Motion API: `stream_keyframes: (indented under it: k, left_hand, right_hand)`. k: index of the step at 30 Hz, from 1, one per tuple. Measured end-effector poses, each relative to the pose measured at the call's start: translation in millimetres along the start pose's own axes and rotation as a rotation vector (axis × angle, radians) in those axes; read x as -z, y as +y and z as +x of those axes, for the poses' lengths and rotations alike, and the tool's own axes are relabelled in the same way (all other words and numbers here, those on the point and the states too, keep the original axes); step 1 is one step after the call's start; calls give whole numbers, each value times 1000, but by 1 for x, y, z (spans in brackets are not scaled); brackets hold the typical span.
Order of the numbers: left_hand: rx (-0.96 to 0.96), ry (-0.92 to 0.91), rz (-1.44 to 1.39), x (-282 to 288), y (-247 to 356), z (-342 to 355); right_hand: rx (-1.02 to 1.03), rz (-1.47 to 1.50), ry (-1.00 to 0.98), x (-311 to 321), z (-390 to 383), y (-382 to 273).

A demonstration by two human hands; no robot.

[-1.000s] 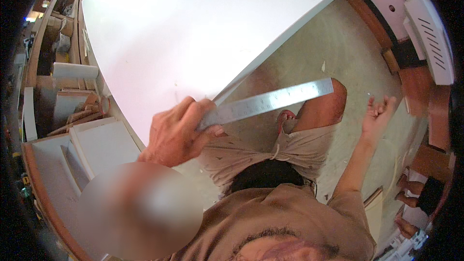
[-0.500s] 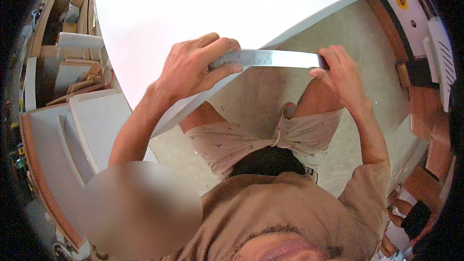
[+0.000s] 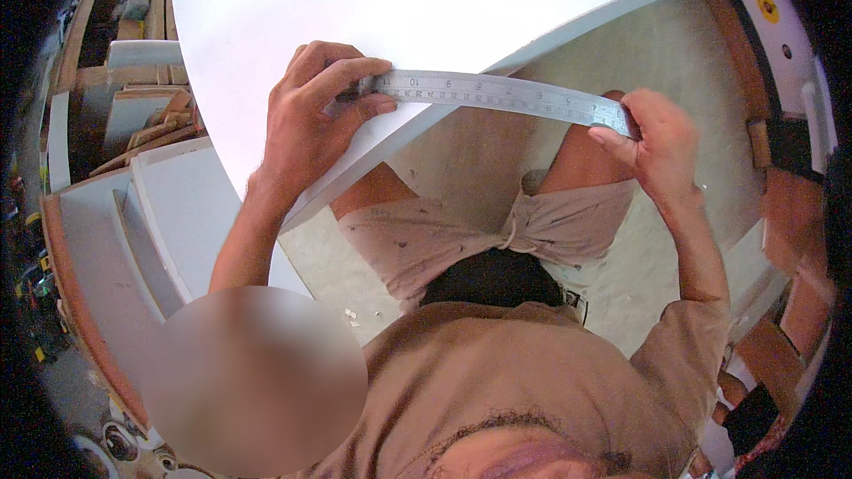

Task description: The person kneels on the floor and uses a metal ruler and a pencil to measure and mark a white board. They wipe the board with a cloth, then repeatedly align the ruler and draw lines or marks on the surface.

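A steel ruler [image 3: 497,93] stretches between my two hands, bowed in the wide picture. My left hand [image 3: 315,111] grips its left end between thumb and fingers, above the white board [image 3: 355,0]. The ruler's other end is pinched by my right hand [image 3: 658,137], out past the board's edge and over my knee. Graduation marks show along the ruler's face. The near edge of the board runs slantwise beneath the ruler. Whether the ruler touches the board, I cannot tell.
Left of me stand white panels [image 3: 200,204] and a wood-edged box [image 3: 98,248]. Wood offcuts [image 3: 164,124] lie in a shelf behind them. To the right are brown boards [image 3: 794,222] and a white panel with a yellow round sticker [image 3: 769,8]. Another person's dark-clothed part [image 3: 754,417] shows at lower right.
My left hand has moved left and slightly up, my right hand right and slightly down. More of the ruler shows between them, its markings now plainer. The view has shifted a little.
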State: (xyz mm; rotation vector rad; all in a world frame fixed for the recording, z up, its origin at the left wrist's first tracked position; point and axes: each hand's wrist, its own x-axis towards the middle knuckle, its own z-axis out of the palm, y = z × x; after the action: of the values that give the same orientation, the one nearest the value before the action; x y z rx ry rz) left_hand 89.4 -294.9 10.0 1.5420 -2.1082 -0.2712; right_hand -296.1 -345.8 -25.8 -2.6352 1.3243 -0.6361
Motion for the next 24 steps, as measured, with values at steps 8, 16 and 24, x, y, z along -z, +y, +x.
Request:
stream_keyframes:
  k: [8,16,24]
  left_hand:
    - [-103,34,56,-11,7,19]
    - [-166,51,1,-9,22,14]
    - [-37,43,27,-16,26,14]
  right_hand:
    - [7,-112,-56,8,8,28]
    - [-8,-96,-175,24,17,7]
    - [92,-82,-71,15,9,30]
